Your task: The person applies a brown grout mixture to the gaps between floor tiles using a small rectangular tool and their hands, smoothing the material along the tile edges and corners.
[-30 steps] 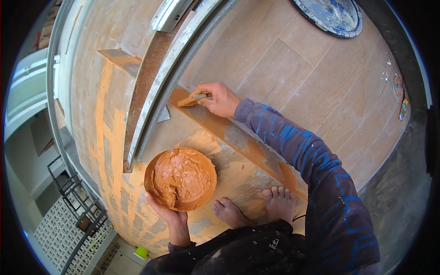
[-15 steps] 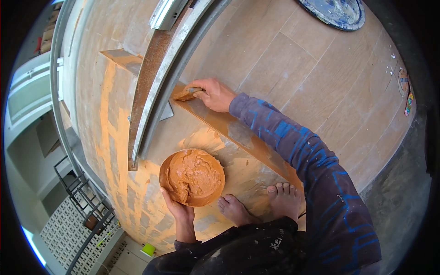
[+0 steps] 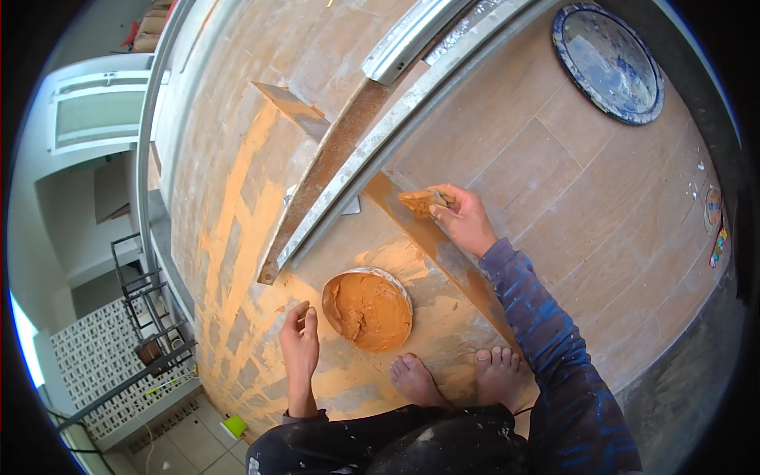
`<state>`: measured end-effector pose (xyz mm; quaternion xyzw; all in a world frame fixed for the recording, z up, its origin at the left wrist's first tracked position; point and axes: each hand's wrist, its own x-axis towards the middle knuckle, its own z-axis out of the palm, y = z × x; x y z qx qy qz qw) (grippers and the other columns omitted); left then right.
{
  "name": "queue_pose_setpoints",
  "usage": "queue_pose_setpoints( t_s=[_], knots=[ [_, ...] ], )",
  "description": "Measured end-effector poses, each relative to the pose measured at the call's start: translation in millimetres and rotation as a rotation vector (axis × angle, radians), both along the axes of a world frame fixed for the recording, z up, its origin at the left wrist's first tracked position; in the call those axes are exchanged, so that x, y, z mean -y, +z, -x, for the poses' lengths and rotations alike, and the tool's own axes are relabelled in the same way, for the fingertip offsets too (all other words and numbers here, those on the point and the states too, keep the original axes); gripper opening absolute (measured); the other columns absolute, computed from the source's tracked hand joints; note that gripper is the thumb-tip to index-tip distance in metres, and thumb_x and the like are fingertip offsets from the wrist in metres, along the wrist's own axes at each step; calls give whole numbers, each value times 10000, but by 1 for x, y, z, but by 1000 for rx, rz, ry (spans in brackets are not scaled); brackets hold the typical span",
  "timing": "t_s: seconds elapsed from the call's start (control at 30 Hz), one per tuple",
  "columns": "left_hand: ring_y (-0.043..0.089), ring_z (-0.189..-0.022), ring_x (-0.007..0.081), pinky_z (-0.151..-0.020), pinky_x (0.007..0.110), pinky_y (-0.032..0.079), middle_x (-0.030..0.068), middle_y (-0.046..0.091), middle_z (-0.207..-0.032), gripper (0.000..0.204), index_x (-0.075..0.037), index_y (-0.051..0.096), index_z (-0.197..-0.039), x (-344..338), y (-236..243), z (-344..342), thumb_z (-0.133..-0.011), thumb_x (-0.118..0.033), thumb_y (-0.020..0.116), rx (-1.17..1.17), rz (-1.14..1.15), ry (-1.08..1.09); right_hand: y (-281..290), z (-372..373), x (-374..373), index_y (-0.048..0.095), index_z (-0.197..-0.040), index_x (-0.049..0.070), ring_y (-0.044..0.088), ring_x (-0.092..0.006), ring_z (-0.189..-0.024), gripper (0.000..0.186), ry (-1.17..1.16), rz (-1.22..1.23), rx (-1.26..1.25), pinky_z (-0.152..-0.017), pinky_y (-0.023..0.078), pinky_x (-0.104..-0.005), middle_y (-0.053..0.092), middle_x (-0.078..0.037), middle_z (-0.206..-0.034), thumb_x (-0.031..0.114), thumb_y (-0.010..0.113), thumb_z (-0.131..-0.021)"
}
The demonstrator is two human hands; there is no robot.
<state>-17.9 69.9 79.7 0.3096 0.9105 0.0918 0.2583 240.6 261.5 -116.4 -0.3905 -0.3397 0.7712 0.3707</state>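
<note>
A metal rail [image 3: 419, 131] ran out of view at the top. The bowl [image 3: 407, 299] of orange paste stood near the feet [image 3: 416, 381]. The left hand [image 3: 300, 342] curled loosely, apparently empty; the right hand's [image 3: 467, 222] fingers pinched a paste-smeared spreader [image 3: 419, 203], partly hiding it.

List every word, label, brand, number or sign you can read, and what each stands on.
No text can be read.
Colourful scrap, right edge: any print is too small.
Round lid: blue and white smears, no legible lettering.
Dark trousers: white marks, too blurred to read.
</note>
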Motion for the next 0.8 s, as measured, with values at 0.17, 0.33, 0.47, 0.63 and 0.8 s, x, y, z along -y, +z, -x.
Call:
queue_pose_setpoints(
  t_s=[0.17, 0.33, 0.47, 0.63, 0.8],
  knots=[
    [448, -1406, 388, -1159, 456, 400, 238, 450, -1511, 821, 11, 446, -1486, -117, 105, 59, -820, -259, 844, -237, -235, -865, 67, -15, 54, 626, -1251, -38, 667, -111, -1037, 301, 14, 31, 162, -910, 526, -267, 716, -78, -1146, -79, 597, -954],
    [358, -1482, 362, -1216, 464, 319, 233, 359, -1580, 1179, -28, 242, -1594, -177, 106, 131, -687, -364, 916, 164, 255, -950, 104, -3, 93, 631, -1241, -34, 666, -116, -1055, 298, 1, 89, 180, -926, 518, -267, 719, -77, -1148, -86, 599, -949],
    [372, -1471, 387, -1210, 456, 325, 248, 385, -1559, 1267, -30, 195, -1605, -190, 74, 146, -687, -559, 890, 198, 170, -1061, 99, -21, 77, 630, -1242, -37, 667, -118, -1066, 295, -59, 68, 226, -926, 519, -265, 720, -77, -1151, -84, 601, -953],
    [483, -1345, 300, -1106, 406, 387, 183, 512, -1445, 1144, -22, 358, -1540, -212, 48, 180, -765, -775, 734, 513, 249, -818, 89, -10, 64, 625, -1253, -40, 668, -121, -1067, 300, -123, 75, 232, -928, 520, -264, 720, -83, -1160, -78, 609, -956],
    [610, -1072, 214, -890, 386, 482, 107, 674, -1119, 940, -2, 639, -1295, -221, 16, 195, -820, -813, 651, 488, 246, -855, 83, 15, 74, 623, -1256, -39, 669, -120, -1069, 301, -161, 100, 222, -926, 520, -262, 721, -84, -1165, -75, 618, -957]
  ],
)
